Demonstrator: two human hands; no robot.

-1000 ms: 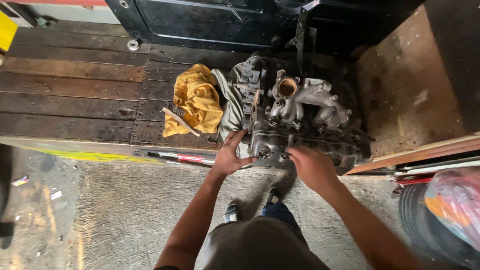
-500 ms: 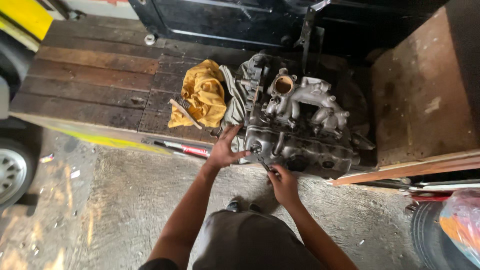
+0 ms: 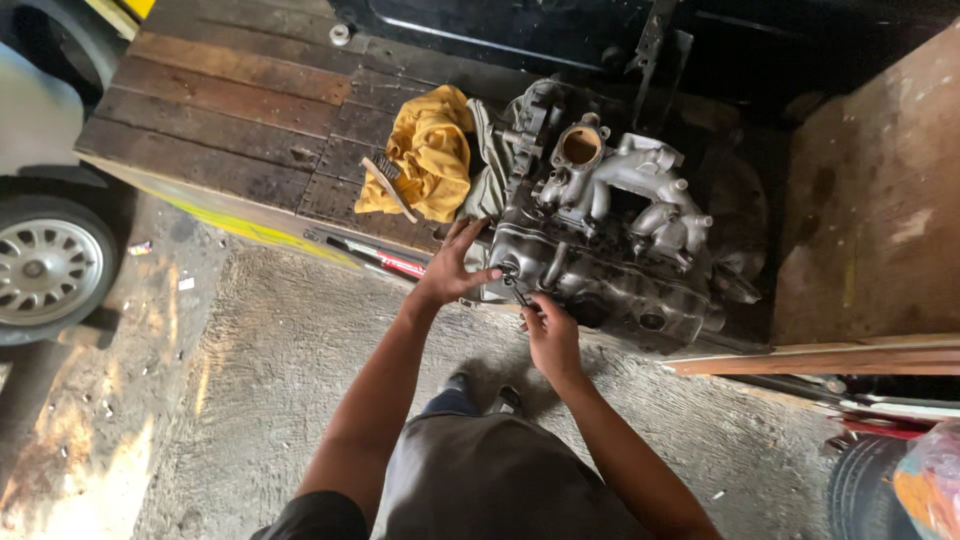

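Right hand closed around tool

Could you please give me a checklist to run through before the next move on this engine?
1. Left hand steadies the engine: ok, fingers rest on its near face.
2. Right hand has a firm hold of the tool: cannot tell, the thin dark tool is mostly hidden.
3. Tool seated on its fastener: cannot tell, too small.
4. Engine fully supported on the wooden deck: cannot tell, it sits at the deck's near edge.
5. Yellow rag clear of the hands: ok, it lies apart, beside the engine.
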